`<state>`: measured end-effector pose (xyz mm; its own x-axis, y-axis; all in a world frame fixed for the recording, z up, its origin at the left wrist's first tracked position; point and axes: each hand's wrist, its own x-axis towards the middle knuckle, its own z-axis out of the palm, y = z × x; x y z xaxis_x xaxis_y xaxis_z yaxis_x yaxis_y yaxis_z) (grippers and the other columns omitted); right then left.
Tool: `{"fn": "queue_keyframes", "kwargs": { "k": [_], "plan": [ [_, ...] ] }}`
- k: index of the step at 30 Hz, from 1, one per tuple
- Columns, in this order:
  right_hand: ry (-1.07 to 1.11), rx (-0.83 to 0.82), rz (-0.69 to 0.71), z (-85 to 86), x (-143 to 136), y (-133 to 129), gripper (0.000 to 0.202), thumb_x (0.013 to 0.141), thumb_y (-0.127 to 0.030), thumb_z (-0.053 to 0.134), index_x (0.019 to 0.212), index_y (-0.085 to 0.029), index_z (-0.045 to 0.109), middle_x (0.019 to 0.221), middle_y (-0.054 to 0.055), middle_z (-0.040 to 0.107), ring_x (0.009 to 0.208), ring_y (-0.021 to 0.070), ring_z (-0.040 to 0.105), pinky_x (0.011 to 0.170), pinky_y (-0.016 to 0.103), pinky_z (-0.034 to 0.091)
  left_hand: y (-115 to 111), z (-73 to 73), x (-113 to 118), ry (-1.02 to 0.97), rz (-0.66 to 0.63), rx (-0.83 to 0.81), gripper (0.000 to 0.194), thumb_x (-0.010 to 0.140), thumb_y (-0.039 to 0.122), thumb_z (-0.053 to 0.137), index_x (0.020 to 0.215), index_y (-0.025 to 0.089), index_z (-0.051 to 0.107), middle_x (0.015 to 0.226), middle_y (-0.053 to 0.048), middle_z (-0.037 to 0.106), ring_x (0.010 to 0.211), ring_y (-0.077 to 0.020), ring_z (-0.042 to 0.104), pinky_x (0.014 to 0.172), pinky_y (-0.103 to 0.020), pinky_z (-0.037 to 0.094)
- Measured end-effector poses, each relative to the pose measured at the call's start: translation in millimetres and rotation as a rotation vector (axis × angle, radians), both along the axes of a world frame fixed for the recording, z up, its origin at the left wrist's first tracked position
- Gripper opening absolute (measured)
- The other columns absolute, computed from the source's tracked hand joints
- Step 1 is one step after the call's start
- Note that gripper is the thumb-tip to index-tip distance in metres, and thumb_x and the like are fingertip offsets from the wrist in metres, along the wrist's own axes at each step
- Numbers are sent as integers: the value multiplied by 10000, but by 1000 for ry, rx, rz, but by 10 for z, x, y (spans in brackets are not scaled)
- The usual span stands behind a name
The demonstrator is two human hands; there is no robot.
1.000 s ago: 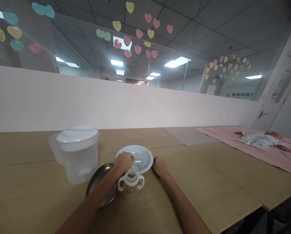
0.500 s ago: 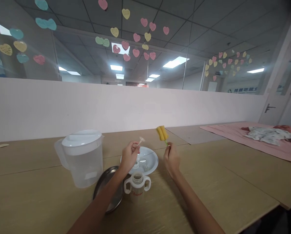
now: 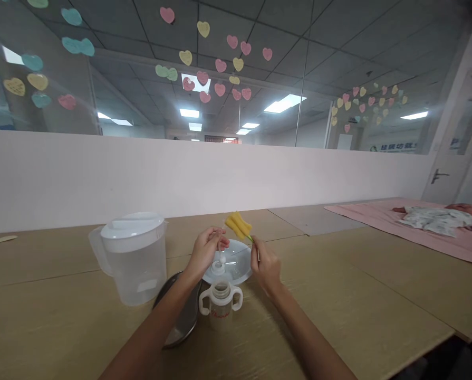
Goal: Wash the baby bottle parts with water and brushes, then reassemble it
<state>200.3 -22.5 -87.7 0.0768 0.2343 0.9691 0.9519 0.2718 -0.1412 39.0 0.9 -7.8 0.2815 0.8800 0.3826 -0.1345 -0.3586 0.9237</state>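
Observation:
My right hand is closed on the green handle of a yellow sponge bottle brush, whose head tilts up and left. My left hand pinches a small translucent bottle nipple, largely hidden by the fingers and close to the sponge. Both hands are above a white bowl holding a white ring-shaped bottle part. Nearer to me, an uncapped clear baby bottle with two white handles stands upright. An oval metal tray lies partly under my left forearm.
A lidded clear pitcher stands at left. A flat pale piece lies at far left. On the right, a pink cloth bears a baby-like figure in patterned clothing. A white wall runs behind the table.
My right hand has brought the brush leftward, tilting its sponge toward the nipple. My left hand has shifted slightly left and turned, so its fingers now cover more of the nipple.

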Motion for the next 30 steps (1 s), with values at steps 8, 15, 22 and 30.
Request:
{"fn": "queue_keyframes", "kwargs": {
  "k": [8, 15, 22, 30],
  "plan": [
    [66, 36, -13, -40, -43, 21, 280, 898, -189, 359, 1055, -142, 585, 809, 66, 655, 668, 144, 584, 603, 233, 413, -89, 48, -144, -37, -9, -163, 233, 813, 350, 505, 858, 125, 546, 771, -85, 650, 631, -150, 627, 604, -279, 515],
    [-27, -16, 54, -32, -70, -38, 290, 891, -180, 388, 1078, -164, 608, 740, 48, 624, 623, 127, 543, 592, 219, 390, -96, 89, -143, -329, -4, -252, 145, 776, 264, 576, 843, 135, 574, 958, -88, 628, 905, -177, 602, 744, -306, 523],
    [-211, -29, 165, -34, -76, -102, 291, 836, -162, 426, 1024, -177, 647, 655, 30, 592, 599, 113, 529, 586, 229, 399, -113, 223, -200, -352, 2, -344, 95, 786, 251, 537, 793, 160, 564, 978, -70, 630, 931, -138, 593, 765, -231, 483],
    [-228, -5, 94, -47, 115, -63, 220, 797, -170, 471, 903, -152, 662, 653, 28, 618, 584, 114, 538, 577, 236, 387, -92, 381, -597, 675, 426, 424, 173, 738, 315, 554, 757, 178, 657, 684, -50, 647, 700, -195, 595, 698, -275, 419]
  ]
}}
